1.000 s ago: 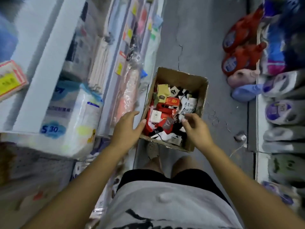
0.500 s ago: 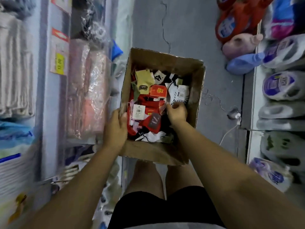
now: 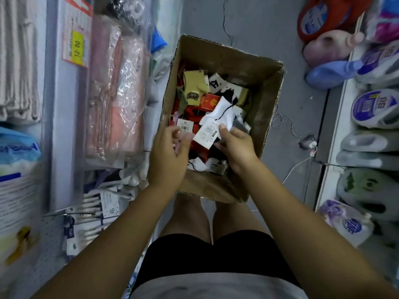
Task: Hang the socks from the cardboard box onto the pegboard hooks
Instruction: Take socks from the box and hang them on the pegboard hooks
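Note:
An open cardboard box (image 3: pixel 267 87) stands on the floor in front of my legs, filled with several packs of socks in red, yellow, white and black. My right hand (image 3: pixel 236 147) pinches a white sock pair with a paper tag (image 3: pixel 218 119), lifted slightly above the pile. My left hand (image 3: pixel 168 154) hovers over the box's near left side, fingers loosely curled beside a white barcode label (image 3: pixel 185 126), holding nothing I can make out. A pegboard with hooks and hung sock packs (image 3: pixel 90 214) shows at the lower left.
Shelves on the left carry bagged pink goods (image 3: pixel 116 89) and a yellow price tag (image 3: pixel 76 47). On the right stand detergent bottles and refill pouches (image 3: pixel 375 108). A white charger cable (image 3: pixel 302 154) lies on the grey floor right of the box.
My right hand has pulled the white sock pair up from the pile. My left hand left the box's side wall and moved in over the socks. The view dipped closer to the box.

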### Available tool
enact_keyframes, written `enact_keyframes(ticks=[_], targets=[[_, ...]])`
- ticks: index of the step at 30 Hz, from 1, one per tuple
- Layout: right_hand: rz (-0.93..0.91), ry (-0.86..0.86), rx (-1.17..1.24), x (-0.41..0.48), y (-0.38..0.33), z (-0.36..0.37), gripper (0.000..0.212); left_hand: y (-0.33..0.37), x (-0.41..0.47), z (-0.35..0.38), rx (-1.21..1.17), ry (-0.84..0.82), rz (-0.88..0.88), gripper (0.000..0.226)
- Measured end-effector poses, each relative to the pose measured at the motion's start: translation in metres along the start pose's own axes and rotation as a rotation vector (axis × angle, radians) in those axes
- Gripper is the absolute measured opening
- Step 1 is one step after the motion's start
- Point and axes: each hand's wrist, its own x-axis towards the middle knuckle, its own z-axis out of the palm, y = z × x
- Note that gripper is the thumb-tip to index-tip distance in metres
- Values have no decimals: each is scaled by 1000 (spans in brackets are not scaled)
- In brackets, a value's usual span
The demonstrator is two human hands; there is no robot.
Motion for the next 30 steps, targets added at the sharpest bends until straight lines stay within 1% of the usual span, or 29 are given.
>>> enact_keyframes(ticks=[2, 3, 5, 6, 7, 10, 11, 13, 15, 18, 20, 22, 24, 26, 28, 30], targets=[[33, -122, 64, -20, -4, 1, 48, 9, -2, 5, -146, -218, -269, 46], [51, -168, 79, -27, -4, 3, 46, 9, -1, 8, -231, -275, -374, 45], [67, -228, 58, -34, -4, 7, 31, 5, 3, 13, -407, -303, -494, 34], [57, -229, 19, -36, -3, 9, 25, 2, 5, 13, -486, -287, -529, 29], [33, -180, -27, -33, -1, 10, 24, 0, 6, 12, -542, -260, -553, 27], [-56, 150, -193, -12, 13, 4, 26, -9, 9, 7, -599, -181, -582, 25], [-54, 258, -220, -4, 20, 1, 29, -11, 9, 6, -589, -175, -579, 27], [11, 408, -230, 5, 30, 0, 43, -14, 8, 5, -563, -191, -556, 29], [113, 499, -219, 9, 37, 9, 54, -15, 6, 7, -559, -209, -535, 26], [308, 581, -155, 11, 51, 28, 63, -13, 2, 13, -569, -213, -539, 30], [386, 652, -23, 10, 62, 34, 69, -15, 1, 14, -564, -215, -542, 31], [401, 700, 166, 12, 70, 35, 74, -18, -1, 13, -564, -219, -542, 30], [358, 712, 345, 19, 69, 35, 71, -21, -3, 11, -562, -233, -534, 27], [278, 746, 481, 30, 61, 35, 58, -21, -4, 11, -557, -250, -522, 22], [209, 794, 544, 41, 51, 36, 44, -21, -5, 12, -565, -255, -520, 19], [161, 831, 563, 49, 43, 38, 38, -20, -6, 13, -575, -250, -528, 21]])
